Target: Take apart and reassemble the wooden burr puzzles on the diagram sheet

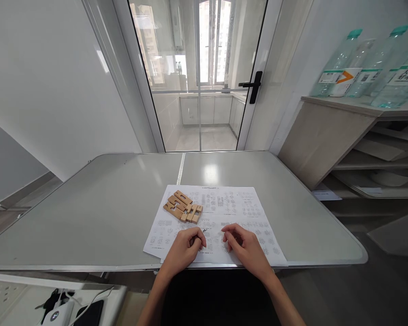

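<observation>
Left hand [187, 246] curled, cannot tell grip; right hand [245, 244] half-curled, grip loosely spread

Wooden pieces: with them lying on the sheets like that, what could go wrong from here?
The pieces lie on loose, overlapping sheets, so a tug on the paper could shift them.
The sheets reach close to the table's near edge, so the right hand or its forearm might drag them over it.
The pieces sit just beyond the left hand; a careless forward move could knock them apart.
</observation>
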Demonstrator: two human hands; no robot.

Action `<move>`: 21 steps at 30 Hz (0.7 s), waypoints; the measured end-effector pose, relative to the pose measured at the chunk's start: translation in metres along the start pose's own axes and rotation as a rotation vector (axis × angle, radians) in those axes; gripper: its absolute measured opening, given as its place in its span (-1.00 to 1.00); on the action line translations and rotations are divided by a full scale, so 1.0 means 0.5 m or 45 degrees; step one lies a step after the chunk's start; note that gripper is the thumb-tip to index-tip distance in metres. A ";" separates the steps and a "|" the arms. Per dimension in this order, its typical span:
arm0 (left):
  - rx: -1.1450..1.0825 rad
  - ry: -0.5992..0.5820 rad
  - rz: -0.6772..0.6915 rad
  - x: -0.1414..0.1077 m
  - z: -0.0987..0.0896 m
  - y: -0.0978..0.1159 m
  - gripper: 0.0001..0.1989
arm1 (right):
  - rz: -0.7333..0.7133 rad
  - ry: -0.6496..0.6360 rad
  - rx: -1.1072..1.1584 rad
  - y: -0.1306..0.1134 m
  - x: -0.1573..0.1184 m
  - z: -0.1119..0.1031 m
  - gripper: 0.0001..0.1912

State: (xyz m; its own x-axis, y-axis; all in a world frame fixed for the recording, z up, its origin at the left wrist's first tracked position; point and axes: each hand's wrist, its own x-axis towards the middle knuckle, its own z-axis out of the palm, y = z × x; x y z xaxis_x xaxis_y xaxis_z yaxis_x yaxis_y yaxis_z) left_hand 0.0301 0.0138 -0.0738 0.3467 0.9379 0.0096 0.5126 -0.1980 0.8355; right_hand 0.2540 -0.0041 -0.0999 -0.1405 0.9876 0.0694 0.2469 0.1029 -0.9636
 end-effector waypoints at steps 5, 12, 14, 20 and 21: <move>-0.005 -0.004 0.002 0.001 -0.001 -0.001 -0.75 | 0.003 -0.005 -0.012 -0.004 0.001 0.000 -0.73; -0.002 -0.004 0.004 0.001 -0.002 0.001 -0.75 | 0.008 -0.007 -0.010 -0.003 -0.001 0.000 -0.72; 0.000 -0.003 0.003 0.001 -0.001 0.001 -0.75 | 0.009 -0.004 -0.014 -0.002 -0.001 0.000 -0.72; -0.001 -0.006 0.003 0.001 -0.001 -0.001 -0.75 | 0.006 -0.005 -0.016 -0.002 -0.001 0.000 -0.70; -0.001 -0.006 0.002 0.001 -0.001 -0.002 -0.75 | 0.006 -0.004 -0.018 -0.002 -0.002 0.000 -0.70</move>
State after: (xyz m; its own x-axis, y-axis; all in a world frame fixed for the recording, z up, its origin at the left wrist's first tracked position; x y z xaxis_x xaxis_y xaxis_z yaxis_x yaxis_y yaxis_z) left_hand 0.0296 0.0146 -0.0744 0.3515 0.9362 0.0081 0.5114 -0.1993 0.8359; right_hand 0.2540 -0.0051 -0.0991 -0.1421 0.9878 0.0645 0.2613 0.1003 -0.9600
